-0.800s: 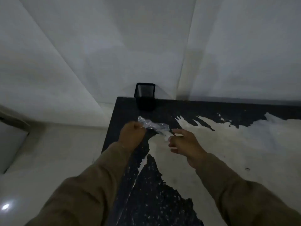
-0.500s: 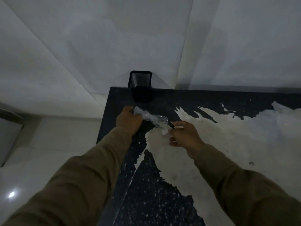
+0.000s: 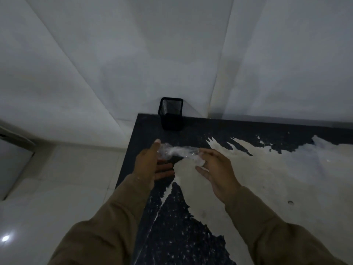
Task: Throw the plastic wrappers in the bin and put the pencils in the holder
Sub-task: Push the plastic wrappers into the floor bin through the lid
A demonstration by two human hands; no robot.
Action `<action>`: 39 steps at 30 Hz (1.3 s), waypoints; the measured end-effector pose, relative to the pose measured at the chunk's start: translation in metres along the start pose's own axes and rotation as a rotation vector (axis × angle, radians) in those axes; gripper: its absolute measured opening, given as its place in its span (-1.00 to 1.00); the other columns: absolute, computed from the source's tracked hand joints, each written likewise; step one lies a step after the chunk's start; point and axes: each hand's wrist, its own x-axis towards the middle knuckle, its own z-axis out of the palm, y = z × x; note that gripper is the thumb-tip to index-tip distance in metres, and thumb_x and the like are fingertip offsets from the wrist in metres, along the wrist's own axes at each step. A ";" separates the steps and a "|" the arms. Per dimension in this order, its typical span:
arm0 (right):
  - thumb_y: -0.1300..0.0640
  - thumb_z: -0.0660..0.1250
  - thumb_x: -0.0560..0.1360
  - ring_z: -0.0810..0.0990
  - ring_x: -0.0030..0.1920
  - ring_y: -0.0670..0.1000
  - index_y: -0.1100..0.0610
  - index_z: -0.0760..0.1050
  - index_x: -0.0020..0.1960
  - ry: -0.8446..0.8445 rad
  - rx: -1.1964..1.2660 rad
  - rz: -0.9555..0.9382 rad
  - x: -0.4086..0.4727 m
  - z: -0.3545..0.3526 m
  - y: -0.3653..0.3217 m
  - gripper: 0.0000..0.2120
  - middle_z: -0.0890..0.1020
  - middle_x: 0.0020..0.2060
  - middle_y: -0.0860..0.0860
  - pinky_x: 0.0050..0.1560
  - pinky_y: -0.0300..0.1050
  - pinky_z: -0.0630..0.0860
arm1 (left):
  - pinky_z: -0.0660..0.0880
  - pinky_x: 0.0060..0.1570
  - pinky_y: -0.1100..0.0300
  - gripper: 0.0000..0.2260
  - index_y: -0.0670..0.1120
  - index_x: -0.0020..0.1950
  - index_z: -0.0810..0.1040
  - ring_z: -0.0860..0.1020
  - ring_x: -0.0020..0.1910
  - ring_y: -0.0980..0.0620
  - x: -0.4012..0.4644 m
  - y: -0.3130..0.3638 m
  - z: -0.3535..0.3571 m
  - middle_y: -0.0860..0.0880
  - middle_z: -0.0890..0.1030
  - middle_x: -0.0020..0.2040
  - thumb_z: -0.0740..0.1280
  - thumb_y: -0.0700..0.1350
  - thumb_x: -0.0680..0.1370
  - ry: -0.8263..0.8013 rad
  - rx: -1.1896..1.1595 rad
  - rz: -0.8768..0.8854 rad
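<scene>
Holding a crumpled clear plastic wrapper (image 3: 177,152) between both hands, you are partway through the first half of the job, as far as this view lets me judge. Nearest you, both brown sleeves (image 3: 107,226) reach out over the peeling dark desk (image 3: 181,236). Your left hand (image 3: 150,165) has its fingers spread and loose, with the wrapper's left end lying against the thumb side; whether it truly pinches the plastic I cannot tell. Your right hand (image 3: 215,173) likewise has its fingers open and fanned, the wrapper's right end at the fingertips (image 3: 202,151), and the motion blur there hides any real grip. The wrapper hangs just above the desk, between the hands. No pencil is clearly visible in or near it. Farther back, the black mesh pencil holder (image 3: 171,113) stands upright at the desk's far left corner against the wall, and looks empty. No bin shows anywhere, so the wrapper is not yet thrown away and, by my reading, the pencils remain to be placed.
</scene>
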 end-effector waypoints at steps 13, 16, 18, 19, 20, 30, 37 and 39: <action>0.25 0.42 0.48 0.69 0.04 0.21 0.22 0.59 0.11 -0.204 -0.055 0.060 -0.099 0.041 0.003 -0.80 0.66 0.08 0.22 -0.12 0.03 0.69 | 0.62 -0.02 0.03 -0.79 -0.26 0.09 0.58 0.66 0.08 -0.23 -0.112 -0.033 -0.095 -0.29 0.67 0.09 0.34 -0.15 0.53 -0.069 -0.437 0.383; 0.26 0.44 0.48 0.67 0.07 0.15 0.21 0.59 0.13 -0.244 -0.057 0.030 -0.119 0.057 0.010 -0.77 0.66 0.09 0.18 -0.05 0.03 0.66 | 0.62 -0.01 -0.01 -0.78 -0.16 0.11 0.65 0.66 0.08 -0.22 -0.139 -0.044 -0.119 -0.23 0.69 0.09 0.38 -0.12 0.51 -0.033 -0.400 0.369; 0.29 0.43 0.48 0.69 0.02 0.10 0.23 0.57 0.16 -0.279 -0.008 0.019 -0.134 0.070 0.011 -0.74 0.69 0.04 0.17 -0.11 -0.07 0.64 | 0.62 -0.01 -0.02 -0.77 -0.15 0.16 0.63 0.67 0.07 -0.22 -0.155 -0.046 -0.135 -0.22 0.69 0.08 0.37 -0.16 0.52 -0.002 -0.388 0.359; 0.29 0.42 0.49 0.69 0.01 0.07 0.23 0.57 0.16 -0.298 0.004 0.005 -0.141 0.076 0.011 -0.75 0.70 0.02 0.16 -0.14 -0.11 0.63 | 0.63 -0.01 -0.02 -0.76 -0.16 0.18 0.61 0.67 0.07 -0.22 -0.163 -0.046 -0.143 -0.23 0.69 0.08 0.36 -0.19 0.53 0.018 -0.391 0.351; 0.29 0.42 0.49 0.69 0.01 0.06 0.22 0.58 0.16 -0.321 0.002 -0.015 -0.147 0.083 0.011 -0.75 0.70 0.02 0.15 -0.14 -0.14 0.62 | 0.63 0.00 -0.02 -0.76 -0.16 0.20 0.60 0.67 0.07 -0.22 -0.169 -0.044 -0.150 -0.24 0.69 0.09 0.34 -0.22 0.54 0.037 -0.401 0.344; 0.25 0.44 0.49 0.67 0.03 0.09 0.12 0.58 0.22 -0.483 -0.222 -0.078 -0.183 0.143 0.033 -0.68 0.67 0.10 0.15 -0.08 -0.07 0.65 | 0.63 -0.02 -0.02 -0.75 -0.28 0.19 0.47 0.61 0.11 -0.25 -0.227 -0.042 -0.210 -0.25 0.54 0.17 0.33 -0.20 0.55 0.208 -0.538 0.439; 0.14 0.45 0.49 0.68 0.07 0.14 0.21 0.60 0.12 -0.578 -0.192 0.003 -0.206 0.176 0.063 -0.75 0.67 0.06 0.20 0.01 0.02 0.67 | 0.63 -0.01 -0.11 -0.72 -0.29 0.25 0.45 0.53 0.23 -0.33 -0.254 -0.077 -0.247 -0.32 0.50 0.27 0.29 -0.31 0.54 0.292 -0.694 0.483; 0.21 0.45 0.48 0.68 0.06 0.12 0.25 0.60 0.11 -0.587 -0.200 0.014 -0.215 0.188 0.075 -0.78 0.67 0.07 0.21 0.07 0.05 0.66 | 0.62 0.02 -0.11 -0.73 -0.25 0.24 0.47 0.50 0.26 -0.33 -0.262 -0.091 -0.258 -0.32 0.49 0.27 0.27 -0.33 0.54 0.370 -0.714 0.513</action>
